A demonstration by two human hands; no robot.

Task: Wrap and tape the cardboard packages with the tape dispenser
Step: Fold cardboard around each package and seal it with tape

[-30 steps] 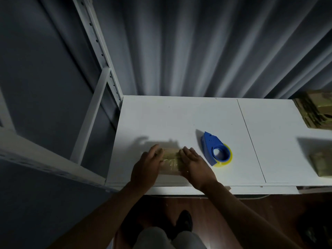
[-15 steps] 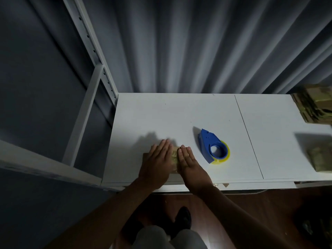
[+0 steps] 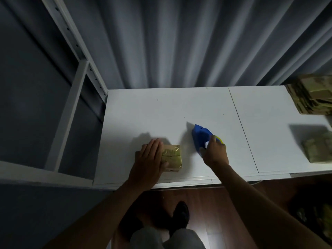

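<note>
The left hand (image 3: 150, 159) lies flat with straight fingers on the left part of a small cardboard package (image 3: 172, 157), which sits near the front edge of the white tabletop (image 3: 161, 112). Just right of that package, the right hand (image 3: 214, 151) curls its fingers around the blue tape dispenser (image 3: 200, 136). Further right of the package, well apart, lie a second package (image 3: 317, 150) and a stack of flat cardboard (image 3: 311, 97).

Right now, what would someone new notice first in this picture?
The bright blue tape dispenser stands out mid-table, gripped by the right hand. Left of it, the left hand rests flat on a small cardboard package near the white table's front edge. More packages are piled at far right.
</note>
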